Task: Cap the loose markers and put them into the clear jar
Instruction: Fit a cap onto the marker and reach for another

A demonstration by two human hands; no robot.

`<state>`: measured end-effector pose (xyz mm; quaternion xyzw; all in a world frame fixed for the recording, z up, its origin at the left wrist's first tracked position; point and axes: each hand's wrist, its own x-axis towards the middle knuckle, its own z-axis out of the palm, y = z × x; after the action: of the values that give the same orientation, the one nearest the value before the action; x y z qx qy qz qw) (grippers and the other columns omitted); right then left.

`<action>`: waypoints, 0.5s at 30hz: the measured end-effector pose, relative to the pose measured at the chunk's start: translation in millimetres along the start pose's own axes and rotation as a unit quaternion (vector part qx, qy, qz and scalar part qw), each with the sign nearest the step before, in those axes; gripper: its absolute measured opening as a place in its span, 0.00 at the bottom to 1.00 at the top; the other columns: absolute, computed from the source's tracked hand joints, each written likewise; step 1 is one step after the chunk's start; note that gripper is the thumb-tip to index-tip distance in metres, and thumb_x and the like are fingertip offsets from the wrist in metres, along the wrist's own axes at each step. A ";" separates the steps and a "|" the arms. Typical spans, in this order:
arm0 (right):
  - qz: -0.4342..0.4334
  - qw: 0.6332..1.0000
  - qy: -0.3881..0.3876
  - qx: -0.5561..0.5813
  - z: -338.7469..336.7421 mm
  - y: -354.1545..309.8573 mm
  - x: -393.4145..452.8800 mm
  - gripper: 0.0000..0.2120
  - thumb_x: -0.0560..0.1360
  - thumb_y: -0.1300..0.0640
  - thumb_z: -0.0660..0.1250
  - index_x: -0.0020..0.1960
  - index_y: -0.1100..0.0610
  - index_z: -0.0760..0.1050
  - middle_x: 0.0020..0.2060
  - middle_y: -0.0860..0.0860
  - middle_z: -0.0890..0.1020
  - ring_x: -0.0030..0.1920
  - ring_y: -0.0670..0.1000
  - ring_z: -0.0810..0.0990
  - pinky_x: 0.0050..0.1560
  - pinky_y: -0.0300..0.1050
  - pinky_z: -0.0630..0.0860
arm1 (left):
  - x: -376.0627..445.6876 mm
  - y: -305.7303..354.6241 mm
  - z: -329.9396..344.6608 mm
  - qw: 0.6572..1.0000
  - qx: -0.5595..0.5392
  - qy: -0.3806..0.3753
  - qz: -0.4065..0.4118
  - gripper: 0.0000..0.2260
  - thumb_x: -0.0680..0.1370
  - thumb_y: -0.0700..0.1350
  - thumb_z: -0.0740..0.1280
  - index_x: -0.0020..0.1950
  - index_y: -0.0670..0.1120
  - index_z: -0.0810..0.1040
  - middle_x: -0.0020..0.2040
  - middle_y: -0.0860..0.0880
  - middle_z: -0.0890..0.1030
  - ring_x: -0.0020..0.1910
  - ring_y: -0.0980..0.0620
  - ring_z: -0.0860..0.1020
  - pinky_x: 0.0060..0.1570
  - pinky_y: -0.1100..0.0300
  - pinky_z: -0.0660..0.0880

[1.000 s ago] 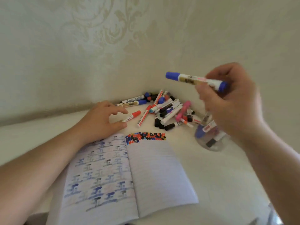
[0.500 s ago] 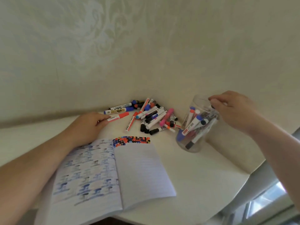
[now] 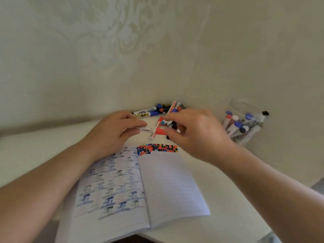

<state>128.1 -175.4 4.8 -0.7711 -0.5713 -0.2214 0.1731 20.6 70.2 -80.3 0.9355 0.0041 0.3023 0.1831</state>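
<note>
**Both hands on a red marker, jar off to the right**

Left hand lay over the far edge of the notebook, fingers curled round the white barrel of a red marker, which lay roughly level, barrel to the left and red cap end to the right. Right hand met it from the right, thumb and fingers pinching the red cap. Whether the cap was fully seated could not be told; the right hand was blurred.

Just beyond the two hands, against the wall, sat the pile of loose markers: blue, red and black caps, white barrels, partly hidden behind the right hand. Another red marker lay at a slant under the held one.

Jar stood at the far right of the table, well apart from the hands, tilted or distorted by the lens; could not tell which. Inside it stood several capped markers, blue, red and black tops showing.

Notebook lay open near the person. Left page carried rows of blue and grey marks; right page was lined, with a band of coloured dots along its far edge, just near of the hands.
</note>
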 end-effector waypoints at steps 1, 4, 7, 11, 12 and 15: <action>0.003 0.999 -0.044 -0.021 16.3 -6.0 6.1 0.14 0.80 0.42 0.68 0.59 0.49 0.82 0.39 0.44 0.79 0.44 0.52 0.80 0.40 0.49 0.75 | -0.4 4.5 -0.5 1.000 -0.006 0.011 0.007 0.11 0.81 0.48 0.70 0.63 0.57 0.84 0.54 0.59 0.80 0.51 0.59 0.77 0.53 0.66 0.72; 0.013 0.991 -0.106 -0.081 51.5 -15.3 24.2 0.18 0.80 0.36 0.64 0.61 0.47 0.77 0.49 0.47 0.83 0.52 0.55 0.81 0.40 0.50 0.68 | 3.2 20.6 -4.6 0.984 -0.164 0.036 -0.062 0.09 0.78 0.47 0.74 0.53 0.62 0.87 0.49 0.59 0.86 0.50 0.62 0.81 0.52 0.65 0.75; 0.023 0.998 -0.059 -0.009 65.6 -10.6 29.9 0.10 0.81 0.42 0.67 0.53 0.48 0.79 0.41 0.48 0.83 0.45 0.56 0.81 0.36 0.51 0.70 | 5.9 23.1 -5.5 0.917 -0.386 0.048 -0.093 0.17 0.69 0.62 0.78 0.57 0.66 0.83 0.49 0.55 0.87 0.48 0.59 0.83 0.50 0.63 0.77; 0.207 0.870 -0.007 0.448 79.8 -1.7 16.2 0.04 0.78 0.55 0.72 0.46 0.48 0.80 0.34 0.52 0.82 0.32 0.51 0.78 0.33 0.48 0.73 | 1.6 18.0 0.2 0.967 -0.242 0.007 -0.079 0.27 0.70 0.67 0.75 0.67 0.67 0.73 0.58 0.58 0.83 0.57 0.58 0.81 0.59 0.57 0.77; 0.239 0.794 -0.012 0.558 81.0 -1.3 12.5 0.05 0.78 0.57 0.72 0.44 0.50 0.79 0.34 0.55 0.82 0.31 0.53 0.76 0.32 0.47 0.71 | 1.7 18.3 2.5 0.985 -0.161 -0.009 -0.066 0.25 0.73 0.65 0.73 0.68 0.64 0.74 0.59 0.61 0.82 0.58 0.61 0.79 0.60 0.59 0.75; 0.262 0.709 -0.025 0.654 86.2 3.6 8.5 0.12 0.79 0.56 0.72 0.39 0.51 0.76 0.32 0.56 0.79 0.29 0.53 0.72 0.30 0.43 0.69 | 4.8 20.8 7.2 0.997 -0.067 -0.025 -0.019 0.19 0.78 0.58 0.69 0.68 0.55 0.79 0.57 0.64 0.80 0.55 0.70 0.75 0.57 0.71 0.69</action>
<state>146.0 -124.7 -63.3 -0.5890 -0.3518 0.2811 0.6711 26.4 48.9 -75.7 0.9282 -0.0025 0.2747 0.2508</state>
